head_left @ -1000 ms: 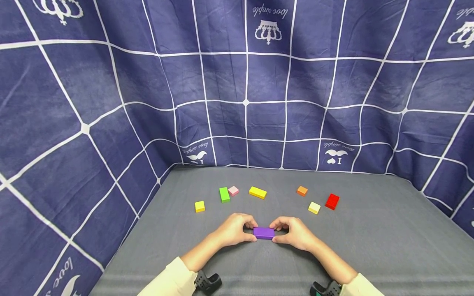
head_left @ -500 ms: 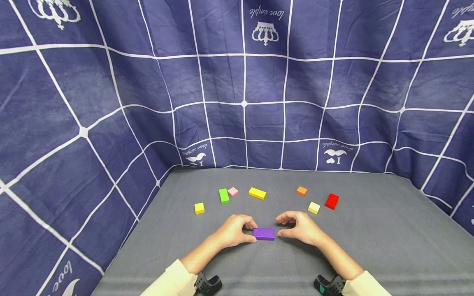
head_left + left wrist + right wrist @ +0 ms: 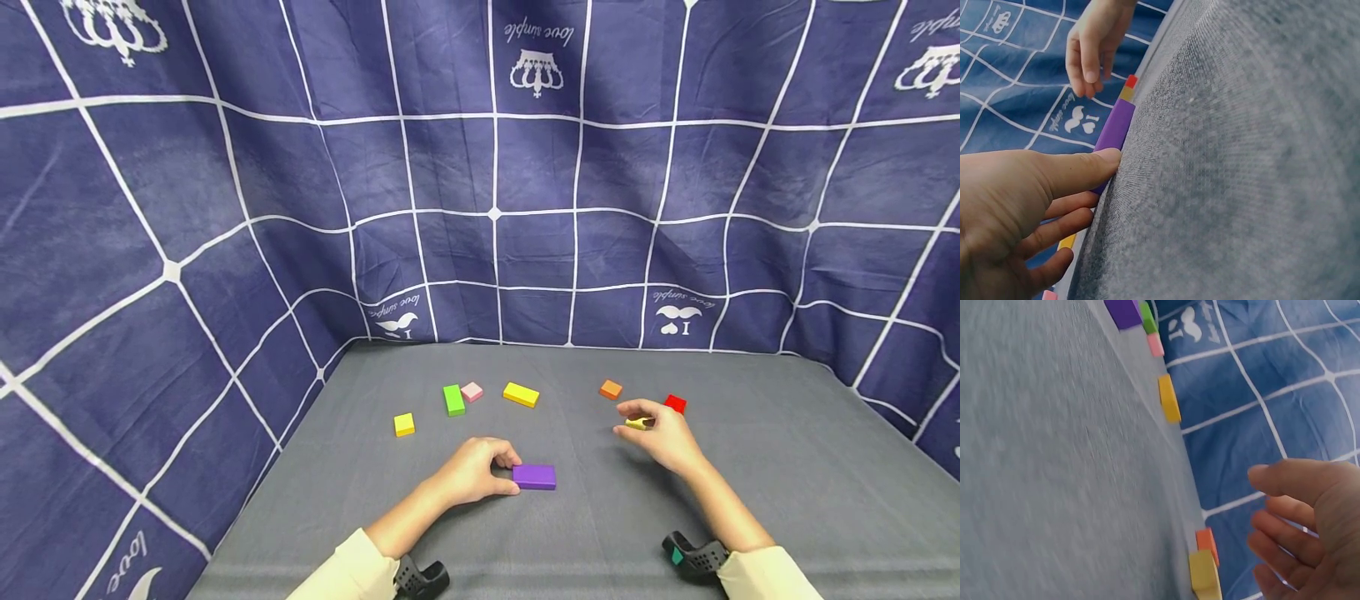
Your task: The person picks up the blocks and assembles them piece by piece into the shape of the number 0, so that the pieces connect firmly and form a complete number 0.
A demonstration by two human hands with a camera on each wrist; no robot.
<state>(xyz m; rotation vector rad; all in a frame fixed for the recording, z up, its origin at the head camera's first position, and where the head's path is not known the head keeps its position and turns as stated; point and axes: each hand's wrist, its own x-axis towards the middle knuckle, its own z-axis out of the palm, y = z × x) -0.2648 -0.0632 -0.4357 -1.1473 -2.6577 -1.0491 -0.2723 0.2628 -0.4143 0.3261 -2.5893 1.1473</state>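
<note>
At the middle of the table, my left hand (image 3: 476, 469) pinches the left end of a purple rectangular block (image 3: 534, 477), thumb on the near side and fingers on the far side. In the left wrist view the thumb lies against the purple block (image 3: 1115, 128). Farther right, my right hand (image 3: 663, 433) hovers by a small pale yellow block (image 3: 637, 423), partly hidden behind it in the head view. The right wrist view shows loosely bent fingers, apart from the pale yellow block (image 3: 1204, 572), holding nothing.
A red block (image 3: 676, 404), partly covered by the right hand, and an orange block (image 3: 611, 390) lie nearby. Farther left are a long yellow block (image 3: 521, 394), a pink block (image 3: 472, 392), a green block (image 3: 453, 400) and a small yellow block (image 3: 404, 425). A blue curtain (image 3: 450, 250) borders the grey table (image 3: 570, 542).
My right hand has let go of the purple block's right end and moved right and away from me to the pale yellow block. The left hand stays on the purple block.
</note>
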